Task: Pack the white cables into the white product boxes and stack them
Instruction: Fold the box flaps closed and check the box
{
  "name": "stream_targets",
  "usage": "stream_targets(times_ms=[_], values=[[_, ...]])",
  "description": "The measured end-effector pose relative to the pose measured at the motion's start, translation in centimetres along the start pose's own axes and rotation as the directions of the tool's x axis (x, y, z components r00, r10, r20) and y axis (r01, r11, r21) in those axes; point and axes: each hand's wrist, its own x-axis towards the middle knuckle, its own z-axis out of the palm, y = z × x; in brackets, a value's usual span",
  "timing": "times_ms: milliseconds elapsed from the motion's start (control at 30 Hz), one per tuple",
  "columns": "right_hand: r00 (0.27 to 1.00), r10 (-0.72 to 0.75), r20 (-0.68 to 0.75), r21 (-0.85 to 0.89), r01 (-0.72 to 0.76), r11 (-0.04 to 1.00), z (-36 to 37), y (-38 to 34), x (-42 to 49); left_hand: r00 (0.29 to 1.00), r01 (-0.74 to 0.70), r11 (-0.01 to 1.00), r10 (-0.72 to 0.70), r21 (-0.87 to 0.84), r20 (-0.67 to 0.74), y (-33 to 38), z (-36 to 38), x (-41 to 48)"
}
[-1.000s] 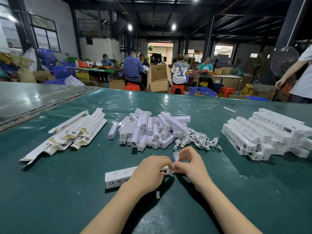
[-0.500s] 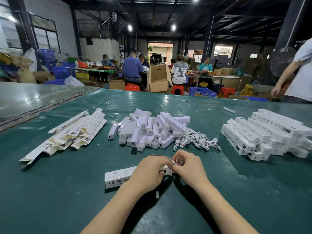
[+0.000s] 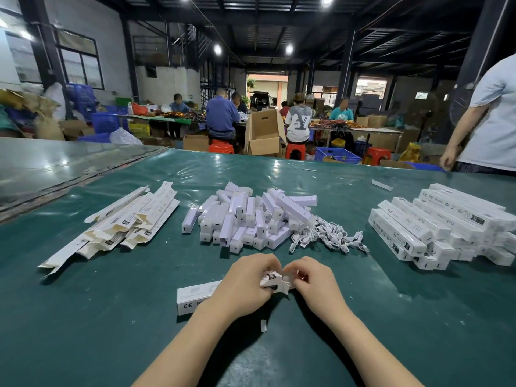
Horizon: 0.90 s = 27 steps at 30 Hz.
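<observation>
Here we are at the green table (image 3: 83,317), and everything is laid out around the heap of white units (image 3: 245,216) in the middle. On the near side of that heap, both hands are working on one product box (image 3: 195,297), which lies on its long side. The left hand (image 3: 243,280) is wrapped round the box's right end, fingers curled over the top, holding it firm. The right hand (image 3: 312,280) is tight up against it, fingertips pinching the end flap (image 3: 275,277). Whether a last loop of cable is still under those fingers, I cannot tell; no cable shows outside the box. This looks like the closing step, with the flap about to be tucked in.

So how far along is the job? Well to the right of the heap sits the stack of packed boxes (image 3: 441,224), several layers deep, so a good share looks done. There's plenty left, though. The tangle of white cables (image 3: 329,238) lies against the heap's right edge, loose and unpacked. Left of the heap, lying apart from it, is a fan of flat cartons (image 3: 120,222), not yet folded up. This box isn't on the stack yet, so I'd call the job well underway but not near the end.
</observation>
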Motion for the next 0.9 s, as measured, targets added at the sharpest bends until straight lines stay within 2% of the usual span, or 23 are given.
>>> stream_targets(times_ms=[100,233,367,467,567,700,900], values=[[0.999,0.03,-0.043,0.075,-0.027,0.997,0.1,0.0,0.0,1.0,-0.009,0.999,0.009,0.051,0.003,-0.1,0.3,0.0],[0.977,0.145,-0.156,0.207,-0.111,0.972,0.4,-0.1,0.0,1.0,0.001,0.988,0.001,0.152,-0.009,-0.2,0.3,-0.1],[0.968,0.219,-0.122,0.281,-0.178,0.943,0.3,0.0,0.0,0.999,0.038,0.986,-0.035,0.164,-0.02,-0.3,0.0,-0.2],[0.983,0.173,-0.06,0.361,-0.141,0.922,0.0,-0.3,-0.1,0.998,0.059,0.987,-0.055,0.147,-0.032,-0.3,0.0,-0.2],[0.997,0.062,0.035,0.317,-0.07,0.946,-0.4,-0.7,-0.3,0.997,0.074,0.99,-0.07,0.123,-0.037,-0.3,0.0,-0.3],[0.994,0.023,0.109,0.248,-0.05,0.967,-0.8,-0.5,-0.3,0.996,0.08,0.992,-0.076,0.102,-0.038,-0.3,0.0,-0.3],[0.995,-0.007,0.099,0.256,-0.018,0.966,-0.7,-0.3,-0.2,0.997,0.08,0.995,-0.08,0.063,0.007,-0.8,0.1,-0.2]])
